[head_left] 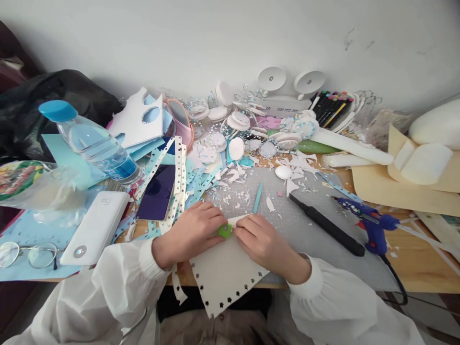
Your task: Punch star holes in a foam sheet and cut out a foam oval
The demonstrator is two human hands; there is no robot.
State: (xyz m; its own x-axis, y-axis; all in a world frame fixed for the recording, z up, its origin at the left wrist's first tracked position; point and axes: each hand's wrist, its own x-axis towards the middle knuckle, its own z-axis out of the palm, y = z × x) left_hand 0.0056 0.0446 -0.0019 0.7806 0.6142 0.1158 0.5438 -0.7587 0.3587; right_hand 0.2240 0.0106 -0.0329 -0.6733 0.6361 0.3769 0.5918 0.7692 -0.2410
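A cream paper sheet (226, 266) is lying between the two hands, its near corner reaching over the edge of the wooden surface (420, 268) above the lap, and small star-like holes are running along its two near sides. A small green punch (224, 231) is sitting at the far edge of the sheet, where the paper is probably being fed into its slot. The left hand (196, 232) is closing its fingers around the punch, seemingly to keep it square to the edge. The right hand (260, 242) is pinching the same edge just beside it, fingertips drawn together and thumb mostly hidden, likely so the sheet is not slipping or buckling. Beyond the hands, a grey cutting mat (347, 268) is covering part of the surface, presumably to protect the wood, and a slim blue tool (258, 196) is resting on it among white scraps. To the right, a black-handled tool (328, 226) and a blue glue gun (373, 220) are lying within easy reach. To the left, punched paper strips (180, 179) are overlapping a dark phone (156, 194), and a white power bank (95, 227) is lying farther out. White discs (239, 120) are crowding the back, perhaps to leave working room in front.
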